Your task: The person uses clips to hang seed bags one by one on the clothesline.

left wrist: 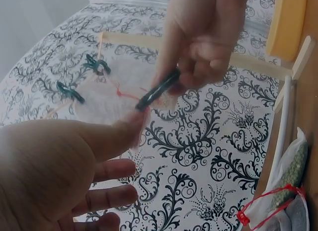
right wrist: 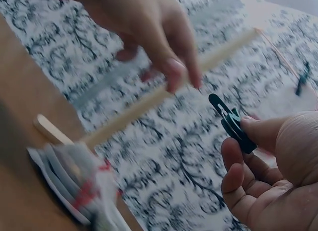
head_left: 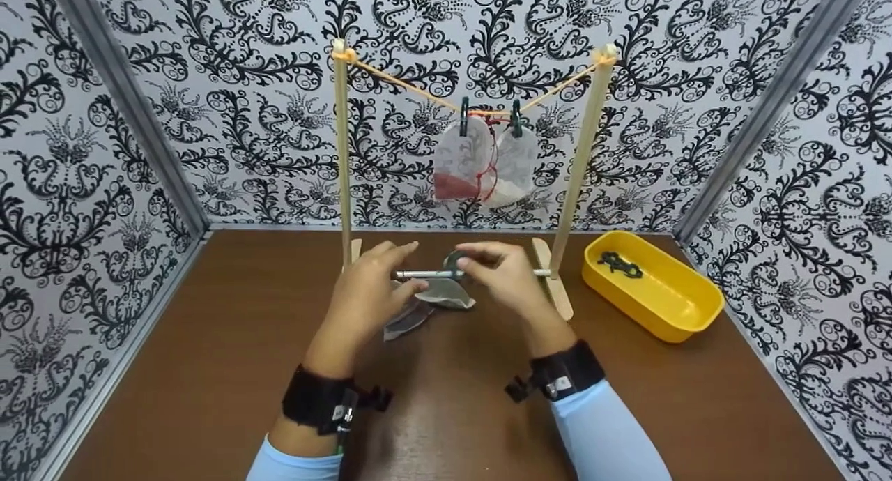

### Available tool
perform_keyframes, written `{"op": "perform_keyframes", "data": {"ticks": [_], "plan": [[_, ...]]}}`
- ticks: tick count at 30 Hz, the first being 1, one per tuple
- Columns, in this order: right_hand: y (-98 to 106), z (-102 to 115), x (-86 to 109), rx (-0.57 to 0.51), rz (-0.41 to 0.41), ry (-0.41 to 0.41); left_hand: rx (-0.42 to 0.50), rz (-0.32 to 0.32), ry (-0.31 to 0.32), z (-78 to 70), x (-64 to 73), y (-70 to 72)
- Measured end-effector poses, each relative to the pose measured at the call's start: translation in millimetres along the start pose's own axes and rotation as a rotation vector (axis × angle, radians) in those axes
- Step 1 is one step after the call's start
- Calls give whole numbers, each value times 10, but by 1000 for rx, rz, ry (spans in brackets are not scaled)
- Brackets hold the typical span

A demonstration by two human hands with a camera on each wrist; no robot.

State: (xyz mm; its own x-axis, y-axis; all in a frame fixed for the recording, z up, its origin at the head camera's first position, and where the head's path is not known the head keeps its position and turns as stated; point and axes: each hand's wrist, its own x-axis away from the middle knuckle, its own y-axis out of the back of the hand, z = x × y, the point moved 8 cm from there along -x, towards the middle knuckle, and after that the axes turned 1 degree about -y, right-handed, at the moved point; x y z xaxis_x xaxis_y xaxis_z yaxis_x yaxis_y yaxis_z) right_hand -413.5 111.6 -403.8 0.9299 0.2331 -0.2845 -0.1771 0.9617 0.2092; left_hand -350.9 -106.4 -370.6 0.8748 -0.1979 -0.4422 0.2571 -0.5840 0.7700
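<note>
A dark green clothespin (head_left: 453,261) is pinched between thumb and fingers of my right hand (head_left: 507,275); the right wrist view shows the clothespin (right wrist: 231,122) clearly. My left hand (head_left: 362,289) is just left of it, fingers loosely extended and holding nothing; in the right wrist view its fingertips are near the clothespin but apart. Beneath the hands, small clear bags (head_left: 446,293) lie on the table; in the left wrist view one bag (left wrist: 293,166) holds green grains, with red string (left wrist: 268,193) around it. Two bags, one with pinkish contents (head_left: 456,187), hang from an orange cord (head_left: 404,86) by green clothespins (head_left: 465,117).
Two wooden posts (head_left: 580,167) on flat stick feet (head_left: 554,286) carry the sagging cord, with a white rod (head_left: 418,275) joining them low down. At the right stands a yellow tray (head_left: 627,318) with several green clothespins (head_left: 620,265). Patterned walls enclose the brown table (head_left: 209,369).
</note>
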Motion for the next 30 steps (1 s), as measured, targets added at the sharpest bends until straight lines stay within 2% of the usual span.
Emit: {"op": "perform_keyframes", "data": {"ticks": [5,8,14,24,30], "plan": [[-197,26,63,-63,76,-1,23,33,-53,-87,28,-21],[-226,18,79,-76,79,0,50,42,-86,-129,42,-20],[-237,-37,91,-77,97,-17,45,75,-140,-173,62,-45],[-293,-102,96,-54,142,-37,29,128,-138,-133,86,-62],[-307,-164,89,-58,152,-66,-15,147,-135,-130,87,-62]]}}
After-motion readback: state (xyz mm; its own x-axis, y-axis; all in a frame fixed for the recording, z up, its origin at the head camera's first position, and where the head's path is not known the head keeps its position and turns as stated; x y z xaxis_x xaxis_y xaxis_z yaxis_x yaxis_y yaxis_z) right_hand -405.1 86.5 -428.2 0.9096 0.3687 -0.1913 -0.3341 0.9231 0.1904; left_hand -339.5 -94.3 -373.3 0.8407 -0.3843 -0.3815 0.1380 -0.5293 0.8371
